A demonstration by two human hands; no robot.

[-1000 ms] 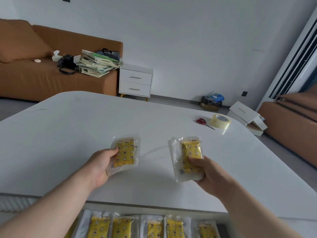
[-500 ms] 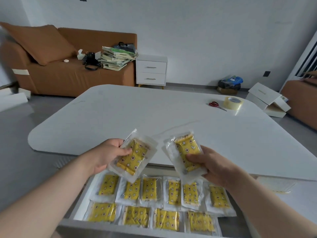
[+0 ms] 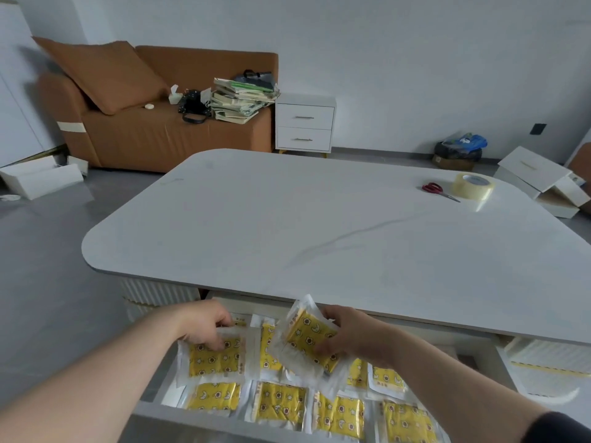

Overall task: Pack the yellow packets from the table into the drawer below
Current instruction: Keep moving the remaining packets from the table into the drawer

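The open white drawer [image 3: 150, 410] under the white table [image 3: 319, 225] holds several yellow packets in clear wrappers, laid in rows. My left hand [image 3: 204, 324] pinches one yellow packet [image 3: 212, 358] by its top edge, low over the drawer's back left row. My right hand [image 3: 348, 334] grips another yellow packet [image 3: 303, 338], tilted, above the middle of the back row. No packets lie on the tabletop.
Red scissors [image 3: 436, 190] and a roll of clear tape [image 3: 473, 185] lie at the table's far right. A brown sofa [image 3: 153, 123] with stacked books, a white nightstand [image 3: 303, 123] and white boxes [image 3: 540, 177] stand beyond on the floor.
Both hands have carried their packets off the table's front edge and down into the drawer. The view has tilted down, showing more of the drawer.
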